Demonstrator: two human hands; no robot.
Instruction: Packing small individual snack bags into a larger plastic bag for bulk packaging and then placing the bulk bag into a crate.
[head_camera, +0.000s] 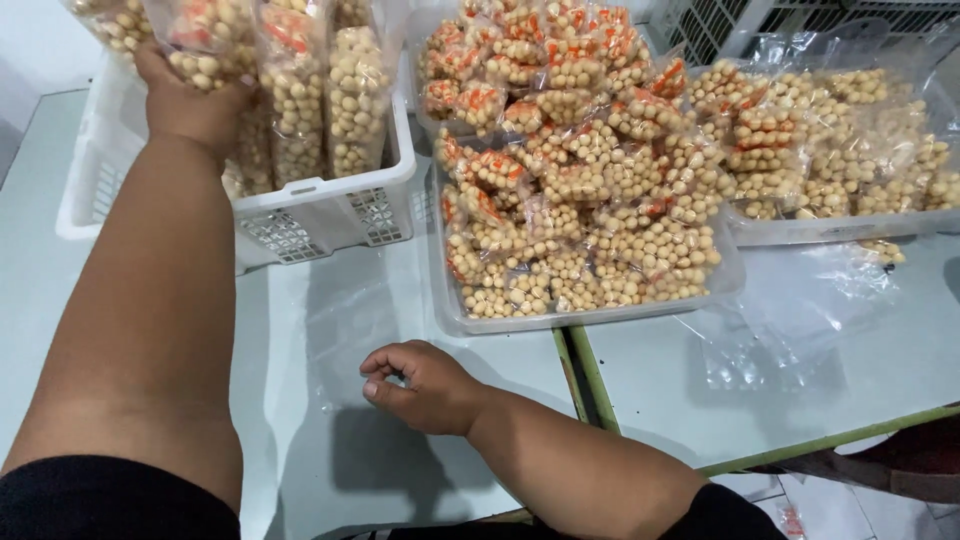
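Head view: left hand (195, 105) reaches far forward, fingers clasped on an upright packet of round snacks (205, 45) standing in the white basket (320, 215); right hand (425, 388) rests curled, holding nothing, on clear plastic (330, 330) nearer the body.

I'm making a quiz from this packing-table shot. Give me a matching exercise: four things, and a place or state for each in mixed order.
Things:
1. left hand
2. right hand
3. white basket
4. clear tray

Places or states:
A. heaped with packets lying flat
B. loosely curled on the table
C. on a packet in the basket
D. holds packets standing upright

Pairs: 1-C, 2-B, 3-D, 4-A
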